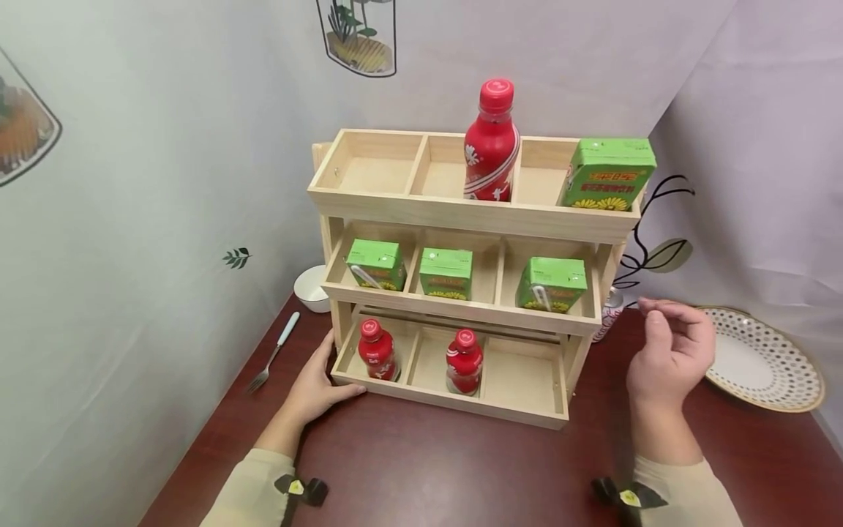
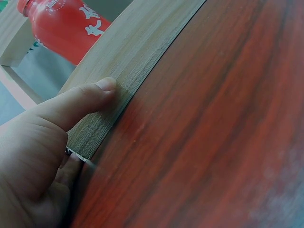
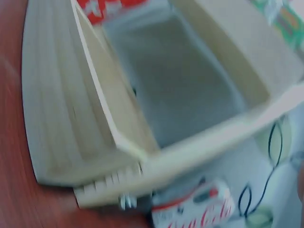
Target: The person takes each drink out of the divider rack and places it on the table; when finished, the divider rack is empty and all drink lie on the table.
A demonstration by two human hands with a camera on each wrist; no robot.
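A three-tier wooden shelf (image 1: 454, 410) stands on the table. My left hand (image 1: 316, 388) grips the left front corner of its bottom tier, thumb (image 2: 107, 84) on the front board and fingers round the side. Right of the shelf, my right hand (image 1: 675, 355) is raised with loosely bent fingers and nothing visible in it. Two small red bottles (image 1: 377, 355) stand in the bottom tier's left and middle compartments. The middle tier has a green drink carton (image 1: 446, 272) in each compartment. On top are a larger red bottle (image 1: 492, 150) in the middle and a larger green carton (image 1: 609, 174) at right.
A white bowl (image 1: 309, 289) and a fork (image 1: 276, 351) lie left of the shelf. At right, close by my right hand, is a large dotted plate (image 1: 764, 359). A Coca-Cola can (image 3: 192, 209) is partly hidden behind the shelf's right side. Pale cloth walls surround the table.
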